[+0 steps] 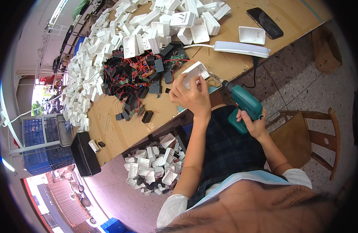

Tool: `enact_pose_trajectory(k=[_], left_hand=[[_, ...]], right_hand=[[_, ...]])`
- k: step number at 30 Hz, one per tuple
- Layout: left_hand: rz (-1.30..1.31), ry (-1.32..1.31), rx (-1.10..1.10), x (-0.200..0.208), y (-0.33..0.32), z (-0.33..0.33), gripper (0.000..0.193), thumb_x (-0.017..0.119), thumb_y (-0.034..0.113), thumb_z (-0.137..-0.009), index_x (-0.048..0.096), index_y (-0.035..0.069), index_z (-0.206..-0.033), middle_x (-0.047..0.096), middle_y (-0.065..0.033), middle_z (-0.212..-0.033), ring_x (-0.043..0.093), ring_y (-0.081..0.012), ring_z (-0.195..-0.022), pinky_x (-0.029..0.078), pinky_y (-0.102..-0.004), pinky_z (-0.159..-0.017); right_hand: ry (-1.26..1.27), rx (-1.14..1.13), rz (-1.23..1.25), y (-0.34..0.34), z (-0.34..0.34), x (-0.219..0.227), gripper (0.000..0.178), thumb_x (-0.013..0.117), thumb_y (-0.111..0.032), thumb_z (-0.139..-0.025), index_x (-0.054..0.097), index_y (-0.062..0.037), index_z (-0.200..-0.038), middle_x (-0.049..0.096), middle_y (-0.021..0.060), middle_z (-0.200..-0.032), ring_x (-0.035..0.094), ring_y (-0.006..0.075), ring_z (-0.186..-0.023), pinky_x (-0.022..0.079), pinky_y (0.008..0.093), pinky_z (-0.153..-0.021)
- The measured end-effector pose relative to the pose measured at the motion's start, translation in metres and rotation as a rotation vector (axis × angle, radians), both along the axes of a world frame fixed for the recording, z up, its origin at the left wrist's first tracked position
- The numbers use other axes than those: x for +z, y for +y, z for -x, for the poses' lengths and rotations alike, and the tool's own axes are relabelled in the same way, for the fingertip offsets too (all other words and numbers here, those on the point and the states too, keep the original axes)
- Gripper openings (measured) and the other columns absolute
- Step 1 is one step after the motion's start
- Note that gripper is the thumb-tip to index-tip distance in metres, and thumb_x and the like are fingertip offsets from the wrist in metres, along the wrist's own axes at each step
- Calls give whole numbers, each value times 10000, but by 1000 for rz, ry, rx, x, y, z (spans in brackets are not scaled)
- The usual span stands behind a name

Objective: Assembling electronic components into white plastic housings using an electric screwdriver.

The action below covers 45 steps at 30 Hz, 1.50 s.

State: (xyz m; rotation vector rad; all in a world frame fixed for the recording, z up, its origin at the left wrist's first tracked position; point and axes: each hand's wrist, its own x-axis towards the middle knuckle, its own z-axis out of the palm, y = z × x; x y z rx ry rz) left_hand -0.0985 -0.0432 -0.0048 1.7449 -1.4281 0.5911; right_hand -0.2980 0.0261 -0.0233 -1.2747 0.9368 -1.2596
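My left hand grips a small white plastic casing at the table's edge, fingers closed around its side. My right hand is wrapped round the handle of a green cordless screwdriver. The tool's bit points at the casing's near end; whether it touches a screw is too small to tell. Just left of the casing lies a heap of black boxes, red wires and green circuit boards. A white lamp-like bar with a cable rests beyond the screwdriver.
A large pile of white casings covers the far and left table. A black phone lies beside a loose white shell. Below the table stands a container of white parts. A wooden chair is at my right.
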Motion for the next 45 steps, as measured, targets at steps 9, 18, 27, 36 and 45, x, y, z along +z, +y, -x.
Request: enact_pose_trajectory(k=[9, 18, 27, 36, 45], left_hand=[[-60, 59, 8, 0, -6, 2, 142, 816, 159, -765, 691, 125, -823, 608, -44, -1250, 527, -300, -1228, 313, -500, -1034], [-70, 55, 50, 1, -8, 4, 148, 807, 141, -761, 666, 132, -805, 605, -43, -1235, 531, -298, -1214, 322, -487, -988], [-62, 64, 62, -3, -9, 7, 160, 802, 133, -755, 647, 145, -794, 599, -42, -1225, 531, -305, -1213, 318, -493, -979], [-62, 64, 78, -2, -10, 7, 147, 795, 141, -765, 653, 148, -801, 598, -40, -1226, 525, -304, -1216, 318, -500, -976], [-70, 73, 75, -1, -9, 7, 140, 789, 139, -778, 651, 129, -800, 606, -48, -1243, 526, -307, -1211, 320, -502, -974]], right_hand=[[45, -13, -156, -14, -16, 27, 204, 635, -87, -1003, 658, 75, -1126, 687, 81, -787, 685, 137, -697, 565, 281, -687], [72, 6, -177, -19, -18, 35, 276, 697, -63, -964, 626, 63, -1199, 687, 72, -853, 683, 119, -676, 570, 275, -627], [79, 5, -192, -21, -20, 47, 174, 634, -73, -1007, 657, 72, -1101, 671, 66, -765, 663, 124, -670, 549, 267, -670], [107, 15, -188, -24, -20, 55, 172, 637, -107, -1014, 643, 63, -1035, 666, 78, -746, 662, 135, -659, 545, 275, -651], [82, 17, -237, -27, -18, 53, 232, 628, -164, -1030, 653, 66, -1005, 672, 101, -748, 666, 147, -646, 551, 284, -623]])
